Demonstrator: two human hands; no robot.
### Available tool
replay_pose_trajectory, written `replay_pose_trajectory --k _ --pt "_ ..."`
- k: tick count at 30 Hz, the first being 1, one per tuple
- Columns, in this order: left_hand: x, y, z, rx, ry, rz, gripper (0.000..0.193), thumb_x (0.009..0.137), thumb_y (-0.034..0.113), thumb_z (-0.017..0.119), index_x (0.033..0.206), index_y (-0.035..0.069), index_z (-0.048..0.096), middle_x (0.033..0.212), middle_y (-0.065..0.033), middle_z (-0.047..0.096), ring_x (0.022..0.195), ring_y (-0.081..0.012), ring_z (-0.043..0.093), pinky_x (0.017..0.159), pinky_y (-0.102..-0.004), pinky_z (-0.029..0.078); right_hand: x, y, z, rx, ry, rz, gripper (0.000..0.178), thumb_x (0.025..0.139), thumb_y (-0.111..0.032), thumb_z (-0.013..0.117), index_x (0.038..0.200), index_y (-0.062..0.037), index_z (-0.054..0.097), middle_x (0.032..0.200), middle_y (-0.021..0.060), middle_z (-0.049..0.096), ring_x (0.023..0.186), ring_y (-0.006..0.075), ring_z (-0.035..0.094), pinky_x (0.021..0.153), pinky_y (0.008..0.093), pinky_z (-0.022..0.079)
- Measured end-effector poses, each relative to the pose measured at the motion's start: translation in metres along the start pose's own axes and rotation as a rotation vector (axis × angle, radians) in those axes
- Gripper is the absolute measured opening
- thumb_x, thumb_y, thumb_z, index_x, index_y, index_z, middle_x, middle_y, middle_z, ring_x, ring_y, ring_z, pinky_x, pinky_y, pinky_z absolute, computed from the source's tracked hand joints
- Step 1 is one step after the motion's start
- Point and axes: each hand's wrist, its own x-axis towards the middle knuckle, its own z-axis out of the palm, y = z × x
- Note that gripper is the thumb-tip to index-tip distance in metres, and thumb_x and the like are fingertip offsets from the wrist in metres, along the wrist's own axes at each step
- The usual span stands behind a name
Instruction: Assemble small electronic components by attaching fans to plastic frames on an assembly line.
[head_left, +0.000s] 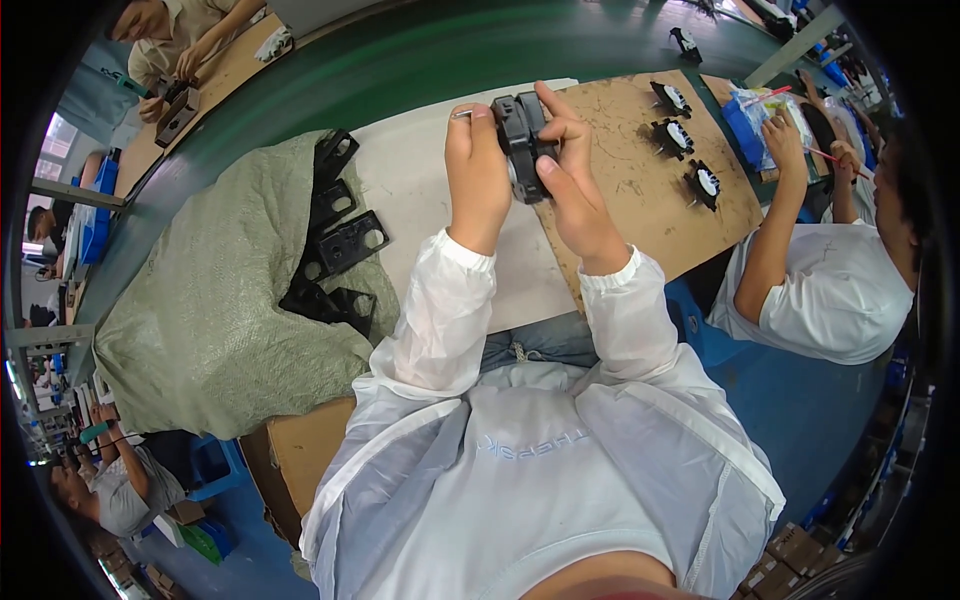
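Up over the work surface I hold a black plastic part (522,150) between both hands; it is blocky with ridges along its length. My left hand (474,185) closes on its left side, the thumb pressed along it. A small shiny metallic bit shows by the left fingertips, too small to name. My right hand (577,190) grips the other side, with the thumb low and the fingers bent around the edge. Beneath lie a pale sheet (430,250) and a brown board (640,220). The fingers behind the part are hidden.
At left, an open green woven sack (220,290) spills several black plastic frames (352,242). Several black assemblies with white discs (673,138) stand on the board's right. A green conveyor belt (420,65) runs behind. A co-worker (810,280) sits close at right; others work at left.
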Motion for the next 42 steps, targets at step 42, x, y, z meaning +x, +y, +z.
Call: replay_pose_trajectory --k 42 --pt "0.192 -0.058 -0.069 1.341 0.205 -0.156 0.053 0.084 0.041 0.062 0.106 -0.006 0.066 0.107 -0.0234 0.066 0.098 -0.0396 0.059 0.095 -0.0455 0.04 -0.073 -0.211 -0.143 -0.621 -0.056 -0.51 0.043 0.097 -0.032 0.04 0.118 -0.0007 0.06 0.113 0.0233 0.064 0.093 0.0314 0.058 0.086 0.0511 0.044"
